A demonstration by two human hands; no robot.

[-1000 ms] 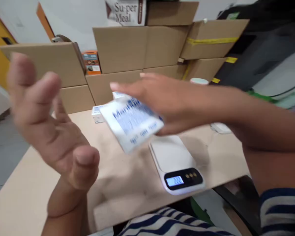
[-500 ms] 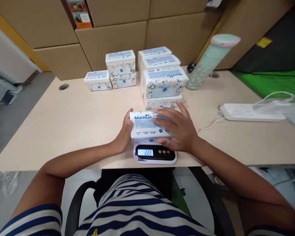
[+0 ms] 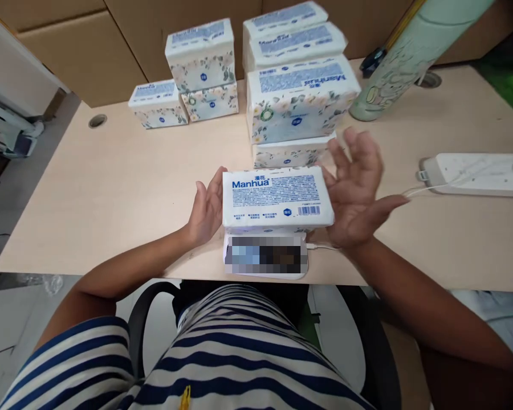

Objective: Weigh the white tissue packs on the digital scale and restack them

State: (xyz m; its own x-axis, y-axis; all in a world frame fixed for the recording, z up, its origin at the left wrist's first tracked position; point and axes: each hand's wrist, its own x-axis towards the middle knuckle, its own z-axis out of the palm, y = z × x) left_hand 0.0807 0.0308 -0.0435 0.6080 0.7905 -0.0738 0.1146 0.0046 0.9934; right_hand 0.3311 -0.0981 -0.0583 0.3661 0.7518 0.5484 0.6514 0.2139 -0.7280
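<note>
A white tissue pack (image 3: 277,199) with blue "Manhua" print lies flat on a small white digital scale (image 3: 299,274) near the table's front edge. The scale's display panel is blurred out. My left hand (image 3: 207,210) is at the pack's left side, fingers extended and thumb raised; whether it touches the pack I cannot tell. To the right of the pack, my right hand (image 3: 354,191) is spread with the palm turned up and holds nothing. Just behind the scale, a stack of tissue packs (image 3: 299,102) with flowered sides rises.
More tissue packs (image 3: 203,62) are stacked at the back left, beside a single pack (image 3: 160,105). A pale green bottle (image 3: 414,62) stands at the back right. A white power strip (image 3: 479,173) with a cable lies on the right. Cardboard boxes (image 3: 72,57) line the back.
My right hand has come off the pack's top and opened out to the right. My left hand has loosened at the left side. The view has tilted down and closer.
</note>
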